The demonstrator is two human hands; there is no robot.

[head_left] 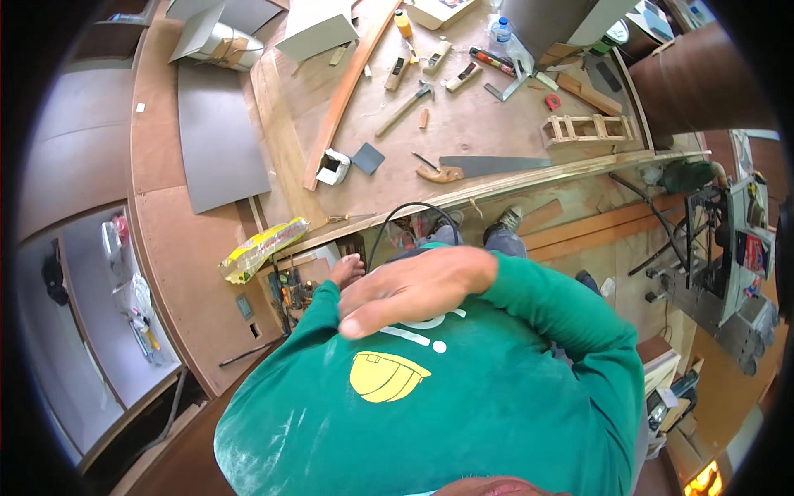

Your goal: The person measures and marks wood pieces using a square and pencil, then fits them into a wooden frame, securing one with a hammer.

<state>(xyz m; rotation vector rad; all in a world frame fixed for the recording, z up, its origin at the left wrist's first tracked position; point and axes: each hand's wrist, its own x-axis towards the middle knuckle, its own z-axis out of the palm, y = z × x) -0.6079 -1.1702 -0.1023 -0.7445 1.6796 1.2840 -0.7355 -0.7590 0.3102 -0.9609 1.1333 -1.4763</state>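
My right hand (418, 285) reaches across the front of my green shirt with its palm turned down. Its fingers are stretched out, slightly smeared by motion, and no object shows in them. Behind it, my left hand (348, 269) is partly covered. Its visible fingers are loosely bent, with nothing seen between them. A black cable (411, 207) loops up close beyond both hands. Nearest my left hand are a tray of hand tools (294, 285), a yellow plastic packet (263, 250) and a screwdriver (347, 217) on the bench edge.
On the wooden bench (289, 140) lie a handsaw (496, 164), a claw hammer (404, 109), wooden hand planes (437, 56), a square (506, 89) and a tape measure (552, 102). A long wooden strip (351, 87) crosses it. A dark metal machine stand (711, 240) stands at right.
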